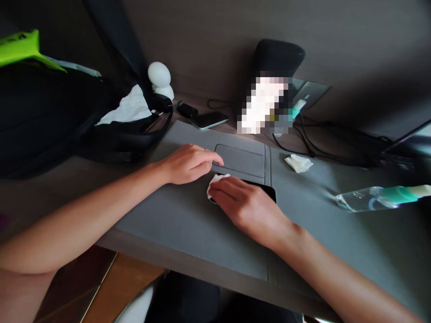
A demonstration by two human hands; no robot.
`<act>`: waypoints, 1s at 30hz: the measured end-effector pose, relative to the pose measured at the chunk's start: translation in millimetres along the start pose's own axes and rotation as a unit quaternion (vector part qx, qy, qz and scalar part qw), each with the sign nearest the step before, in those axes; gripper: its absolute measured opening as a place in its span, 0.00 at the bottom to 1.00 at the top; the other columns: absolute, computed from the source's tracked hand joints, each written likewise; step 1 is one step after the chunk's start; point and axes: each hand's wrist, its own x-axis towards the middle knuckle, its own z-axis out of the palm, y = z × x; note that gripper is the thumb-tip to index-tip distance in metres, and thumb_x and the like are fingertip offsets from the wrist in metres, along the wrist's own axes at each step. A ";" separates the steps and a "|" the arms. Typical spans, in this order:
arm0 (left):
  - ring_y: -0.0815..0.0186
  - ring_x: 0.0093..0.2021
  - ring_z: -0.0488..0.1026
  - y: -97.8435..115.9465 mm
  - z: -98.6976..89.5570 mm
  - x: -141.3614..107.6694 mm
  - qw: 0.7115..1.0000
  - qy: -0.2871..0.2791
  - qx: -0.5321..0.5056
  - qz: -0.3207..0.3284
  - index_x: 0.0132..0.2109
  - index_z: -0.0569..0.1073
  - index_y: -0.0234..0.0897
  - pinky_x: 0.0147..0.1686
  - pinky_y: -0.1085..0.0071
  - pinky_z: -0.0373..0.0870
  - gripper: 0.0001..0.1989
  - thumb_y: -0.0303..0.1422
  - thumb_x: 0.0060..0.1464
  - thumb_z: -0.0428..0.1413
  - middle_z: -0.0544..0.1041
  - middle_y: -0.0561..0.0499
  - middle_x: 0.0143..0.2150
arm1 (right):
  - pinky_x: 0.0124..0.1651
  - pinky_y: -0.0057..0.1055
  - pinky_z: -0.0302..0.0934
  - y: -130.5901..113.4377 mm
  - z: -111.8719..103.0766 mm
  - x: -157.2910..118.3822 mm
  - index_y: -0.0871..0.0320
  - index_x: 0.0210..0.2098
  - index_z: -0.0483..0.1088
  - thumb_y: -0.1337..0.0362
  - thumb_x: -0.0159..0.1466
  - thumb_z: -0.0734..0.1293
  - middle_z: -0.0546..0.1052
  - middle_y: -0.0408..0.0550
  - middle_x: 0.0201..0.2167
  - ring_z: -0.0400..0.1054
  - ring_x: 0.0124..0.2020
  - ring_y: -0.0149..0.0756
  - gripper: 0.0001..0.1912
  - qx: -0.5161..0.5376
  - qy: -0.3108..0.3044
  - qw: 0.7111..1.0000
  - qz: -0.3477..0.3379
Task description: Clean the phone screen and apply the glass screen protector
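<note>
A black phone (269, 192) lies flat on the grey desk mat (188, 215). Over its left part is my right hand (239, 202), its fingers closed on a crumpled white tissue (215, 180) pressed to the surface. The hand hides much of the phone. My left hand (190, 163) rests on the mat just left of the stitched rectangle (240, 159), fingers apart and holding nothing.
A clear spray bottle (368, 199) and a crumpled tissue (299, 163) are on the right. A dark bag (50, 116) fills the left. Behind are a white figure (160, 75), another phone (210, 120), a small black object (186, 109) and cables (305, 141).
</note>
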 end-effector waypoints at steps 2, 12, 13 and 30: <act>0.62 0.42 0.82 3.3 -0.7 0.1 1.000 -0.013 -0.001 0.009 0.53 0.79 0.38 0.43 0.66 0.74 0.19 0.29 0.66 0.45 0.85 0.49 0.45 | 0.45 0.37 0.75 -7.5 -1.6 -1.9 0.60 0.43 0.76 0.74 0.73 0.61 0.81 0.53 0.41 0.75 0.45 0.41 0.12 0.075 0.004 0.996 -0.047; 0.67 0.31 0.74 9.6 1.2 -2.8 0.999 -0.034 0.002 0.009 0.55 0.76 0.38 0.35 0.69 0.70 0.18 0.39 0.71 0.45 0.77 0.53 0.31 | 0.51 0.40 0.74 46.1 -42.7 -64.5 0.54 0.47 0.77 0.71 0.71 0.66 0.84 0.51 0.46 0.78 0.48 0.41 0.10 0.118 0.206 0.957 0.166; 0.67 0.30 0.72 8.3 1.5 -3.5 0.999 -0.036 -0.006 0.013 0.55 0.77 0.38 0.33 0.69 0.69 0.22 0.46 0.71 0.45 0.76 0.53 0.31 | 0.51 0.40 0.74 49.2 -40.7 -65.1 0.54 0.46 0.77 0.70 0.71 0.66 0.84 0.50 0.45 0.79 0.48 0.41 0.09 0.110 0.210 0.953 0.187; 0.66 0.27 0.71 7.0 4.3 -5.7 0.996 -0.069 0.041 0.048 0.57 0.79 0.35 0.31 0.68 0.69 0.49 0.72 0.47 0.54 0.74 0.54 0.28 | 0.62 0.44 0.68 40.4 -24.8 -55.8 0.58 0.49 0.76 0.64 0.74 0.64 0.82 0.52 0.51 0.74 0.57 0.41 0.10 0.149 0.024 0.986 0.065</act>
